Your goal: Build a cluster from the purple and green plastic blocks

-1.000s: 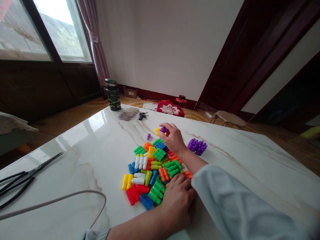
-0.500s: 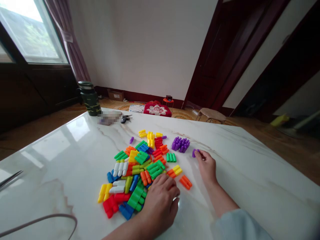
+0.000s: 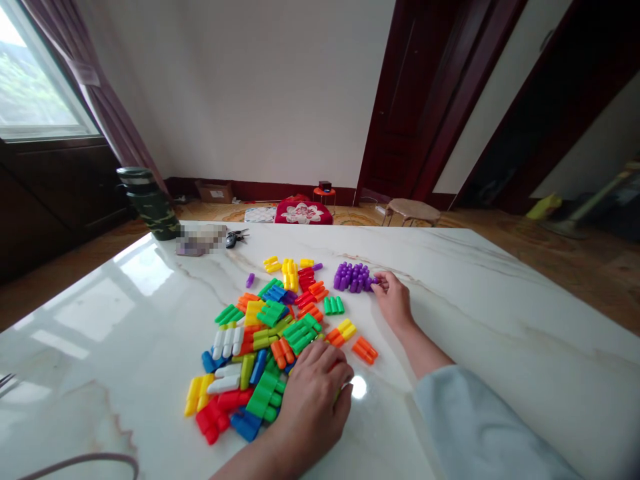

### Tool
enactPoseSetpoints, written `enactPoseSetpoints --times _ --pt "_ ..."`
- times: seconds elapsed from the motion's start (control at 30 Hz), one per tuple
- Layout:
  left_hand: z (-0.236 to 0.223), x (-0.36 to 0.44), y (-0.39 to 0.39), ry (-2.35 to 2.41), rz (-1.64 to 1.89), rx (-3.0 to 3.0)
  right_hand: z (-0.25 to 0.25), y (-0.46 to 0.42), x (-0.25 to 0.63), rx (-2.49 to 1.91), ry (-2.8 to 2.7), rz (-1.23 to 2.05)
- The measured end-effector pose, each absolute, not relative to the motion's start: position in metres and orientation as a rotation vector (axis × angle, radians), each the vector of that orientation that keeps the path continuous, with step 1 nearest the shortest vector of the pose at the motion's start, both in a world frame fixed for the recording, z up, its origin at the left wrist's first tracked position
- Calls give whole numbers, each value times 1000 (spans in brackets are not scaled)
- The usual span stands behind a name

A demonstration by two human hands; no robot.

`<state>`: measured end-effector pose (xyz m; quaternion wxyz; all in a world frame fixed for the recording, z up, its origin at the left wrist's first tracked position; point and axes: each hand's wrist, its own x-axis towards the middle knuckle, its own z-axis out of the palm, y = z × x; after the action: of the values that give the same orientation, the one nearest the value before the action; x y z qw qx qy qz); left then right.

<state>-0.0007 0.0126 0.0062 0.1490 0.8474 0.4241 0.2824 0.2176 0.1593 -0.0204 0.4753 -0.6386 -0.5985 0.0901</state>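
In my right hand (image 3: 394,301), thumb and fingertips pinch a small purple building block (image 3: 375,283). It is right at the edge of a cluster of purple blocks (image 3: 353,277) standing side by side; whether the two touch I cannot tell. My left hand (image 3: 317,387) rests, back up and fingers curled, against the right side of a mixed pile of plastic building blocks. What lies under its fingers is mostly hidden. Beside it are a green block (image 3: 267,395) and an orange block (image 3: 283,353). A yellow and orange piece (image 3: 341,332) and an orange block (image 3: 365,350) lie between the hands.
A single purple block (image 3: 250,281) sits beyond the pile. Toward the table's far left stand a camouflage flask (image 3: 150,203), a blurred-out item (image 3: 200,240) and keys (image 3: 235,238). A cable (image 3: 90,457) curves at the near left. A stool (image 3: 413,211) stands past the marble-patterned table (image 3: 500,320).
My right hand has carried the purple block left to the purple cluster. My left hand stays by the pile. The view has turned slightly right.
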Motion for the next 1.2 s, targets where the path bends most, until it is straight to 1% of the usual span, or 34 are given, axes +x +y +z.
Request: enactPoseSetpoints --times 0.27,0.47,0.53,0.67,0.73,0.83,1.0,1.2 --pt "6 -1 11 1219 812 2429 -21 158 216 -1537 -1482 194" --pt "6 -2 12 1197 822 2418 -15 146 210 -1437 -1372 2" --pt "5 -1 12 1202 825 2415 -7 135 198 -1341 -1422 40" --pt "2 -1 12 1207 844 2414 9 115 160 -1124 -1741 268" --pt "1 0 12 1211 850 2411 15 113 137 -1027 -1880 354" --pt "-1 0 12 1220 869 2405 21 123 100 -984 -2027 396" --pt "-9 0 15 1186 968 2393 27 149 54 -1192 -2293 329" --pt "-16 -2 17 1180 1019 2347 32 152 41 -1571 -2423 157"
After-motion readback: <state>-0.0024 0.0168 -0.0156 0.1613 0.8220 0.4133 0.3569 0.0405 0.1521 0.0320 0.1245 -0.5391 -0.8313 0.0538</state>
